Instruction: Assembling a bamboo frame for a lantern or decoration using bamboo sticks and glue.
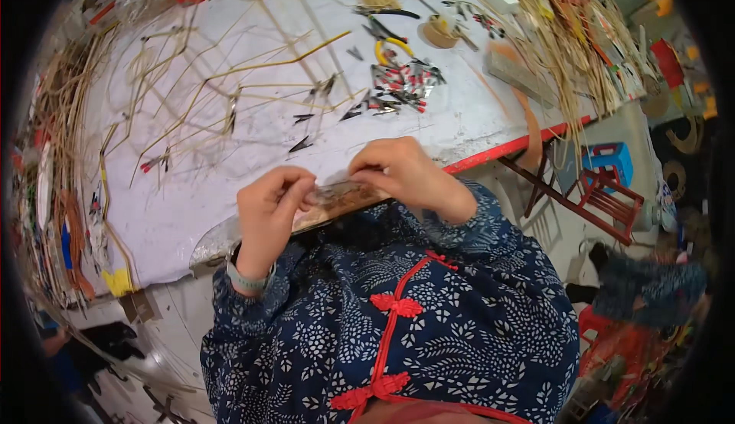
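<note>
- Bent-strip frame [207,80]: liable to distort, if a sleeve snags its thin strips.
- Black clip [301,145], loose: easily knocked aside by a knuckle.
- Left hand [268,200], right hand [402,173]: curled, thumbs against fingers, apart; anything pinched, too small to tell.
- Frame's place: on worktop [180,221], beyond the hands, mostly leftward; clip just beyond left hand.

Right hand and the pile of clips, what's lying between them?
The head view shows only bare white table covering between the right hand and the clip pile.
</note>
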Tool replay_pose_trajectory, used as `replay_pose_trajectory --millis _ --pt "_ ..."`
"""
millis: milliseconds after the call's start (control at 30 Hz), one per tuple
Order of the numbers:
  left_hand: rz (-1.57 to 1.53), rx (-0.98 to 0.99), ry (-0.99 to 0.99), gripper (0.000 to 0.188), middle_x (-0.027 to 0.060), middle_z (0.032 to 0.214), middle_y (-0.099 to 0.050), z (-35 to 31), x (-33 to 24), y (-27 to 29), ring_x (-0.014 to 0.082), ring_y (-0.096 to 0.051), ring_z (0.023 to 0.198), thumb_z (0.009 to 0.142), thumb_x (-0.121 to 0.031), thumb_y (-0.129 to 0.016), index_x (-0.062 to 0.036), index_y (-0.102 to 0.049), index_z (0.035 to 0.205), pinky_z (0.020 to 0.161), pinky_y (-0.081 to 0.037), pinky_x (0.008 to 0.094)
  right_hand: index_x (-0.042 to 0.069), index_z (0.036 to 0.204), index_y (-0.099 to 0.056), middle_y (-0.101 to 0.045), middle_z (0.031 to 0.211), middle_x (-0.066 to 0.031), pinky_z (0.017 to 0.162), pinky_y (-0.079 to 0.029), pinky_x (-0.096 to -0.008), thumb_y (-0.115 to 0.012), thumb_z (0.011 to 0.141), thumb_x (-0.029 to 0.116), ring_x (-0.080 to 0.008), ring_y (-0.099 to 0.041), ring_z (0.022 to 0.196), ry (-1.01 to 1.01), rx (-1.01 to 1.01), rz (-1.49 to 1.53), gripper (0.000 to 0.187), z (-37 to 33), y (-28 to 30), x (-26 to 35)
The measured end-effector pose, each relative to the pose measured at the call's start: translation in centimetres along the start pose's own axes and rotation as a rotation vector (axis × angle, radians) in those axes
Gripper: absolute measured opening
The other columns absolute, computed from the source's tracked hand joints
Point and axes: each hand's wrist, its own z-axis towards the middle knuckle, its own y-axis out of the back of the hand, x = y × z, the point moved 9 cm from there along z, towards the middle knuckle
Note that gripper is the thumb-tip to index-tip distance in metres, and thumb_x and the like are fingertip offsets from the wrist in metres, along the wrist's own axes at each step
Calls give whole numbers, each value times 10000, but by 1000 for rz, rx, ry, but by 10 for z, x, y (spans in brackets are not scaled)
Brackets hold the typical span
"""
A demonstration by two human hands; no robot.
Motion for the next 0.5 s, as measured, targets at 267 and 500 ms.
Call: replay_pose_trajectory --millis 267,500 --pt "-909 132 253 154 57 837 -655 19 33 -18 86 -583 670 957 -163 -566 -12 -591 976 593 -471 204 -33 848 -638 -661 981 -114 743 -495 -312 -627 889 109 -164 -619 820 -277 -13 974 148 3 -21 -22" --pt "-1128 226 274 155 46 853 -650 13 30 -24 75 -578 696 968 -173 -544 -24 -589 973 607 -466 192 -39 850 -635 -646 1005 -154 763 -504 -327 -613 906 119 -185 -624 848 -418 86 1181 169 16 -45 -15"
